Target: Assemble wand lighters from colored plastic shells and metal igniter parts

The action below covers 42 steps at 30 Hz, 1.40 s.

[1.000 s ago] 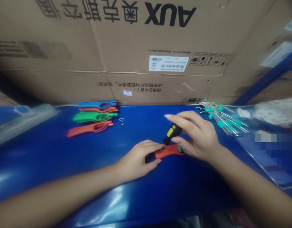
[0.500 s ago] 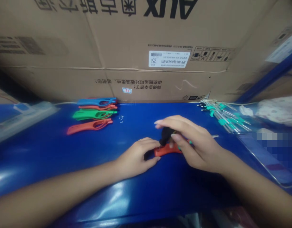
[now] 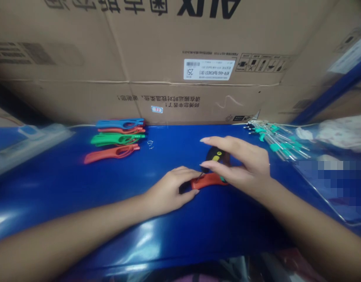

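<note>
My left hand [image 3: 176,188] lies on the blue table, its thumb and forefinger closed around the left end of an orange lighter casing [image 3: 209,180]. My right hand [image 3: 242,160] is above the casing with a stubby black and yellow screwdriver [image 3: 215,154] in its fingers. The thumb rests against the near side of the handle, while the forefinger is stretched out past it. The screwdriver leans, its thin shaft reaching down to the casing's left end. A bit of green shows on the casing beside my right hand, which hides the casing's right end.
Several blue, orange and green lighter casings [image 3: 118,139] lie in a stack at the left. At the right back is a pile of metal rods with green parts [image 3: 276,141]. A large cardboard box [image 3: 139,51] stands behind the blue table [image 3: 89,188]. A power strip [image 3: 30,145] lies far left.
My right hand has turned on the screwdriver and its fingers have spread wider, so the yellow marks on the handle now show. My left hand and the orange casing have stayed in place.
</note>
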### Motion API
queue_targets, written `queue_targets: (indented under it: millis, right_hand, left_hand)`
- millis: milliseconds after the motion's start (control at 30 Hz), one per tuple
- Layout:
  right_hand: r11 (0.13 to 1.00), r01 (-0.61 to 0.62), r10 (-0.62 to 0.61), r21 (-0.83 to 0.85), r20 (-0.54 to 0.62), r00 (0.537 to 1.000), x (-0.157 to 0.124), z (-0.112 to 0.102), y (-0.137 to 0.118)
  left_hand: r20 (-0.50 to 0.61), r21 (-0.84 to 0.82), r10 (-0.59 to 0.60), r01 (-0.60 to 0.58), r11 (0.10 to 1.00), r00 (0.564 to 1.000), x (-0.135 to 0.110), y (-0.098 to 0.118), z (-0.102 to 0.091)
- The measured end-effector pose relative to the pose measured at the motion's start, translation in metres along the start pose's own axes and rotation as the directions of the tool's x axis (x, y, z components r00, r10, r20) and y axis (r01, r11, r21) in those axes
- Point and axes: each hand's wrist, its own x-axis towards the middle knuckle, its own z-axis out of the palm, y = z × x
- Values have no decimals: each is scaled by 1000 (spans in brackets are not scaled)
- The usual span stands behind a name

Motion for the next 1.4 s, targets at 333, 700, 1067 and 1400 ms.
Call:
queue_targets:
  millis: [333,700,1067,1400]
  right_hand:
    - [988,-66,69,136,-18,997,2,5,6]
    - [987,-7,9,158,-8,1000,5,-1,0]
    - [967,-37,73,253,-132,989,2,5,-4]
    - [928,-88,105,361,-28,994,-2,8,-7]
  left_hand:
    - [9,-23,-7,7,1000,1000,0,1,-1]
    - [-5,-7,-10,10,1000,1000,0,0,-1]
    - [6,-14,-18,18,1000,1000,-1,1,-1]
    - [22,-15,-41,41,999,999,-1,1,-2]
